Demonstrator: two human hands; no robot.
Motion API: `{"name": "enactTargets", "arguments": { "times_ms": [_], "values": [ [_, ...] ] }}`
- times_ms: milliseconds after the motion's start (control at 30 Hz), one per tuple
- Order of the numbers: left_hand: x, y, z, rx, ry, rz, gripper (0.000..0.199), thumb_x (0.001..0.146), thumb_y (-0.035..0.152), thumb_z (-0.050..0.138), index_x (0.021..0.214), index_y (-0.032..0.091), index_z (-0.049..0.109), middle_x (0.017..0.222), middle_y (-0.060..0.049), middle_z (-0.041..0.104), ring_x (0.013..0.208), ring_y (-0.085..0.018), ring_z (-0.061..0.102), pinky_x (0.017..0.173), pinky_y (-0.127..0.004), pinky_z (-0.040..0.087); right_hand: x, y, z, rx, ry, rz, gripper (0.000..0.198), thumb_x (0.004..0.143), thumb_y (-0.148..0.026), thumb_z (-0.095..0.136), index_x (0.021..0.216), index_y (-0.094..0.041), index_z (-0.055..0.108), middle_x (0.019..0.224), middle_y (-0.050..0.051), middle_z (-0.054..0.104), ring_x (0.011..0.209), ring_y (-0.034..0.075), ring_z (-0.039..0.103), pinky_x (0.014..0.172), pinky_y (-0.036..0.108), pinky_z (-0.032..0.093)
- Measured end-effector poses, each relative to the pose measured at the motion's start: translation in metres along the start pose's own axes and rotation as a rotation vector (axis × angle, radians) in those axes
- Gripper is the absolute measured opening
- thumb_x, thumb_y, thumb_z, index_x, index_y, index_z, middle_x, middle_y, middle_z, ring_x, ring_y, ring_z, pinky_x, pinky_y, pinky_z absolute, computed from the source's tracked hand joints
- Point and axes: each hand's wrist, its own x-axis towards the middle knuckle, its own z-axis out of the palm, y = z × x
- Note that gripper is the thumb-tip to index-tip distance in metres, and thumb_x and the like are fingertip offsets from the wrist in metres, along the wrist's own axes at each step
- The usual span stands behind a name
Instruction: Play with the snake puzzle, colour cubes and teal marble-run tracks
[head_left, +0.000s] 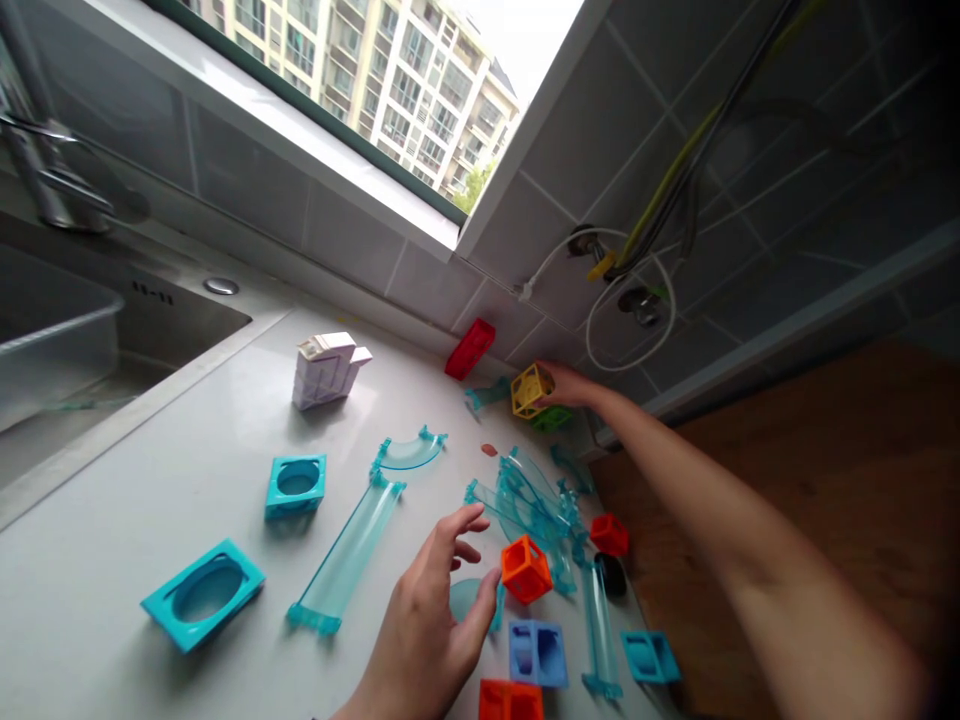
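My right hand (561, 385) reaches to the far end of the counter, its fingers closed around a yellow open-frame cube block (528, 392). Just below that block is a green block (551, 418), partly covered by the hand. Nearer to me, my left hand (431, 605) hovers over the counter with thumb and fingers curved apart, nothing between them. An orange cube block (526, 570) lies right beside the left thumb; whether they touch I cannot tell. Behind the left hand, a clear teal curved piece (466, 598) is partly hidden.
Clear teal track pieces (536, 505) lie heaped mid-counter. A straight track (349, 555), a curved track (411, 452) and teal blocks (295, 485) sit to the left. A small carton (328, 370) stands near the sink (187, 325). A red block (470, 348) leans by the wall.
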Motion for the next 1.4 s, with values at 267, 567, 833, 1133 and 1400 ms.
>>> {"name": "enactTargets", "arguments": {
  "times_ms": [267,567,833,1133,1400],
  "values": [
    [0.0,0.001,-0.001,-0.009,-0.025,-0.016,0.042,0.1,0.024,0.057,0.139,0.032,0.044,0.124,-0.007,0.068,0.093,-0.019,0.071,0.085,-0.039,0.06,-0.002,0.009,-0.006,-0.029,0.001,-0.001,0.102,0.061,-0.028,0.093,0.151,-0.012,0.048,0.151,0.022,0.054,0.136,0.036,0.056,0.116,0.046,0.043],
    [0.0,0.002,-0.001,-0.029,-0.029,-0.031,0.038,0.101,0.025,0.057,0.136,0.033,0.046,0.118,-0.003,0.07,0.091,-0.017,0.071,0.084,-0.035,0.059,-0.002,0.015,0.005,-0.088,-0.009,0.05,0.102,0.057,-0.026,0.095,0.149,-0.016,0.051,0.149,0.02,0.056,0.136,0.038,0.056,0.115,0.047,0.043],
    [-0.001,0.001,-0.001,-0.033,-0.02,-0.031,0.039,0.1,0.024,0.057,0.137,0.035,0.046,0.115,-0.001,0.07,0.091,-0.014,0.07,0.084,-0.033,0.058,0.002,0.025,0.021,-0.114,-0.043,0.057,0.097,0.057,-0.024,0.095,0.146,-0.02,0.055,0.146,0.017,0.06,0.134,0.037,0.057,0.115,0.047,0.044],
    [-0.002,0.001,-0.002,-0.039,-0.028,-0.045,0.039,0.1,0.025,0.058,0.137,0.034,0.046,0.117,-0.001,0.07,0.092,-0.015,0.07,0.085,-0.033,0.058,0.0,0.04,0.03,-0.113,-0.081,0.021,0.114,0.052,-0.026,0.098,0.153,-0.017,0.047,0.153,0.021,0.053,0.141,0.038,0.05,0.117,0.048,0.04],
    [-0.003,-0.001,-0.001,-0.039,-0.029,-0.053,0.039,0.1,0.025,0.058,0.137,0.034,0.046,0.117,-0.001,0.07,0.093,-0.015,0.069,0.086,-0.033,0.057,-0.002,0.051,0.039,-0.115,-0.085,0.04,0.123,0.051,-0.019,0.097,0.159,-0.02,0.038,0.154,0.021,0.05,0.139,0.038,0.053,0.116,0.048,0.042]
  ]
}}
